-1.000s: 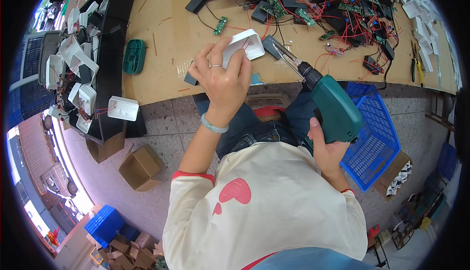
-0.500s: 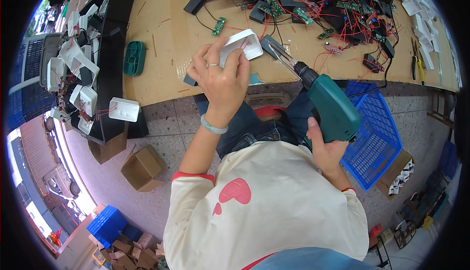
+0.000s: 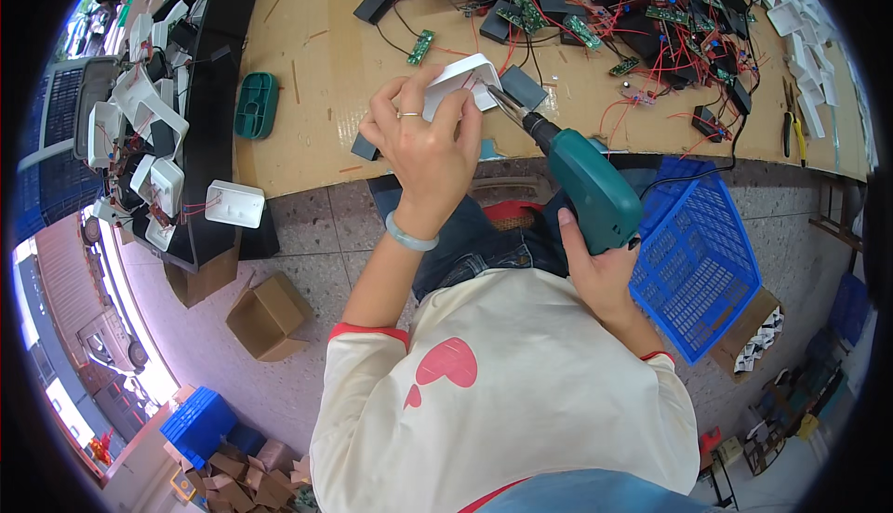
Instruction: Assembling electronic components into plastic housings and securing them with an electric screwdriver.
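My left hand [image 3: 419, 146] is closed on a white plastic case [image 3: 470, 68], tilted at the table's near edge. Its thumb and forefinger reach into the open side, near thin red wires. In my right hand [image 3: 603, 276] is a green soldering gun [image 3: 595, 187] with a black collar and a forked metal tip. That tip points left and sits at the case's right end, by the wires; whether it touches them I cannot tell. Just behind the tip lies a flat dark grey block [image 3: 524, 88]. Part of another dark block [image 3: 365, 146] shows left of my left wrist.
Small green circuit boards [image 3: 421, 46], black boxes and tangled red wires cover the table's far right. White cases [image 3: 807, 62] and yellow-handled pliers [image 3: 797, 132] lie at the right. A dark green tray [image 3: 256, 106] is at the left. Below the edge stands a blue crate [image 3: 702, 271].
My right hand has brought the soldering gun left, so its tip has come to the case's right end. My left hand and the case have hardly moved.
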Demonstrator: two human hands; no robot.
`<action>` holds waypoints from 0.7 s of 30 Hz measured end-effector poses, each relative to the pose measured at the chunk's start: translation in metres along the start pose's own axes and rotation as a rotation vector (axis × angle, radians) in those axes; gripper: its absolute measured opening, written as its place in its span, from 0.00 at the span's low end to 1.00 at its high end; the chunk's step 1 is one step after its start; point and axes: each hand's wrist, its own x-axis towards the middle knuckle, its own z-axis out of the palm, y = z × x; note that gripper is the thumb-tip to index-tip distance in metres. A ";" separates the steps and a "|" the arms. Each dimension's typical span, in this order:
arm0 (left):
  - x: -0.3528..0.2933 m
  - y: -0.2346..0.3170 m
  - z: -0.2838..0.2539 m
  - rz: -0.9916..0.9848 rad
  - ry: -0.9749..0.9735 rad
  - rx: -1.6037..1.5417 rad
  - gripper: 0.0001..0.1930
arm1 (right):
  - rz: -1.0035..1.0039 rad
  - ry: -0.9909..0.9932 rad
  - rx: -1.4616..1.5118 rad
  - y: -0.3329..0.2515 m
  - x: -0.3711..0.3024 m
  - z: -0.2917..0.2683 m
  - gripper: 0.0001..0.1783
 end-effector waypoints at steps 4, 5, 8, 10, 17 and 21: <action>0.001 0.001 0.000 -0.012 0.003 0.012 0.06 | 0.014 0.012 -0.005 -0.002 0.003 0.002 0.13; 0.001 0.000 0.000 -0.013 0.003 0.009 0.06 | 0.015 0.010 -0.005 -0.001 0.003 0.003 0.13; 0.001 0.000 0.000 -0.011 0.005 0.019 0.06 | -0.012 0.026 -0.001 0.003 0.005 0.007 0.12; 0.001 0.000 0.001 -0.016 0.005 0.016 0.05 | 0.001 0.038 0.037 0.004 0.005 0.008 0.12; 0.002 0.001 -0.001 -0.022 -0.009 0.016 0.05 | 0.027 0.017 0.055 0.004 0.004 0.007 0.12; 0.001 0.000 0.001 -0.021 -0.003 0.017 0.05 | 0.005 0.029 0.044 0.004 0.003 0.008 0.13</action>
